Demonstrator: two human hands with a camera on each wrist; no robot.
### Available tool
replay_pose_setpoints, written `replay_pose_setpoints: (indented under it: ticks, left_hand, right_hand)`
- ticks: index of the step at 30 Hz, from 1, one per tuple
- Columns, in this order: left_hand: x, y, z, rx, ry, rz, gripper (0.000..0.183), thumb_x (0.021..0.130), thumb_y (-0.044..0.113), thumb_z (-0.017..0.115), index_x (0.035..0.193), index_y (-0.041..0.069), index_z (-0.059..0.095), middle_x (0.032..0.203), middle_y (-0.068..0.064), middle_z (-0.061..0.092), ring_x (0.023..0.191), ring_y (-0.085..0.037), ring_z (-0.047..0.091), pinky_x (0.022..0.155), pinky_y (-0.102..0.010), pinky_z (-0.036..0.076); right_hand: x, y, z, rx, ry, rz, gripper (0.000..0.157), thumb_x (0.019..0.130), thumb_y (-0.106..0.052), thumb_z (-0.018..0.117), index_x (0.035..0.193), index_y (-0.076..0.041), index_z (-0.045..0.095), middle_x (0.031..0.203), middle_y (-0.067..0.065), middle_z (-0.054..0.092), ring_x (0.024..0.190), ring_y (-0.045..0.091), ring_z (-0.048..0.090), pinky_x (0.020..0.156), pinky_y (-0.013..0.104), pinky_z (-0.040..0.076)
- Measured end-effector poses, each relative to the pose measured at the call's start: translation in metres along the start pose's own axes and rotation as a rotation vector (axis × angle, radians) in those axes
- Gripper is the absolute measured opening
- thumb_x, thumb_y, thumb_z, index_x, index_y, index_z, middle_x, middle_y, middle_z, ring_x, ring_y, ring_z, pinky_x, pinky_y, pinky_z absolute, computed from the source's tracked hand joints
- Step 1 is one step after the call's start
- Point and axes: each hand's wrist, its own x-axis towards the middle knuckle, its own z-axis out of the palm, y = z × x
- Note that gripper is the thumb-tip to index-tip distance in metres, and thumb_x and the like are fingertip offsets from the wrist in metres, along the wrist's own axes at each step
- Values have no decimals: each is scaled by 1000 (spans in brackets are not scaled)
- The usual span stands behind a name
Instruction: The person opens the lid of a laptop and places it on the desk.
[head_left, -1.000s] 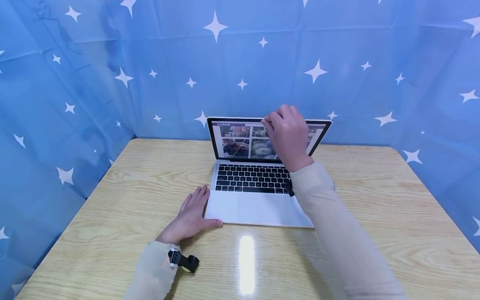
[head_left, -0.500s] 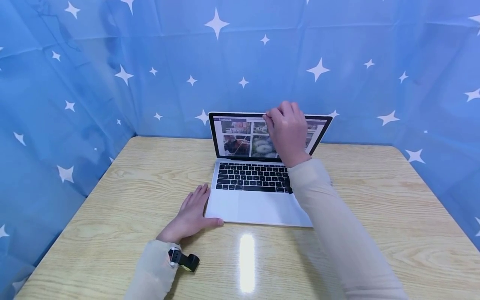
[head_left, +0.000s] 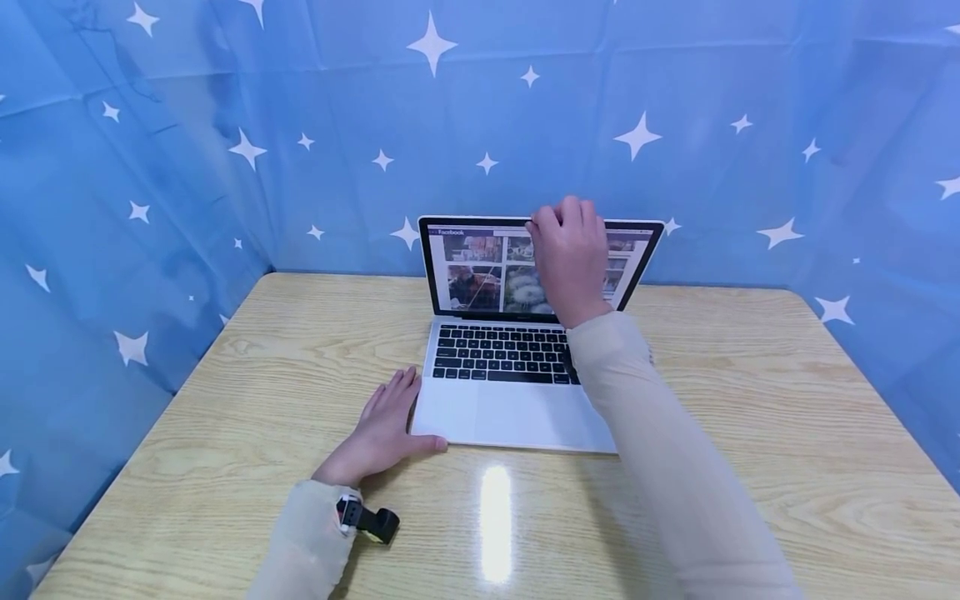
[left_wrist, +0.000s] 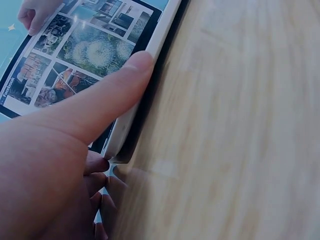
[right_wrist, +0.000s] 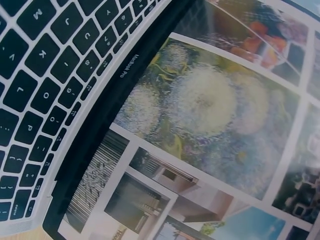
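Observation:
A silver laptop [head_left: 498, 412] lies unfolded on the wooden table, its black keyboard [head_left: 487, 354] facing me. Its lit screen [head_left: 476, 287] leans back and shows a grid of photos. My right hand [head_left: 572, 262] pinches the screen's top edge right of its middle, fingers curled over the rim. At the base's front left corner rests my left hand [head_left: 378, 437], thumb straight along the front edge and other fingers along the left side. The left wrist view shows that thumb [left_wrist: 120, 82] against the pale edge. Keys [right_wrist: 45, 60] and screen fill the right wrist view; the right hand is outside it.
Behind the table [head_left: 247, 358] hangs a blue cloth [head_left: 337, 100] with white stars, also along both sides. A black camera mount [head_left: 371, 521] sits on the left wrist. A bright light reflection lies on the tabletop before the laptop.
The right hand has risen slightly with the screen's top edge, and the screen leans further back. The left hand and the laptop base have stayed in place.

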Motion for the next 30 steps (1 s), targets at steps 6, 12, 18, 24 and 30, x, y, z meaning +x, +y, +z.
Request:
replay_pose_setpoints:
  ticks: [6,12,18,24,30]
  left_hand:
    - [-1,2,0,-5,-6,2,111,65,71,56,142,3,14,149,-10,6,135,-23,-1,107,-42,-2]
    - [-1,3,-2,-14,-4,3,109,66,68,59,142,4,14,149,-10,6,135,-23,-2,107,-41,-3]
    - [-2,3,-3,-22,-12,-6,110,66,67,60,142,4,14,149,-10,6,135,-23,-2,107,-42,-2]
    - [-3,1,-3,-33,6,16,109,66,67,60,142,1,15,148,-11,6,135,-25,0,107,-43,-2]
    - [-4,-1,-3,-28,16,31,109,67,66,60,141,1,15,148,-12,7,135,-26,1,107,-44,-1]
  right_hand:
    - [-2,2,5,-59,11,-7,17,94,-8,38,85,-4,52,82,12,48,77,30,45,66,39,41]
    - [-3,2,8,-68,21,-3,23,96,-17,38,87,-2,52,84,13,48,79,29,44,65,39,40]
    - [-7,2,10,-89,-28,-25,17,91,-12,42,92,0,54,92,14,49,87,30,44,73,38,41]
    - [-10,3,9,-138,-105,-98,32,81,-6,47,112,1,51,107,18,47,101,35,41,88,41,39]
    - [-11,5,9,-158,-130,-153,39,82,-6,45,121,2,48,109,20,46,102,36,41,93,42,36]
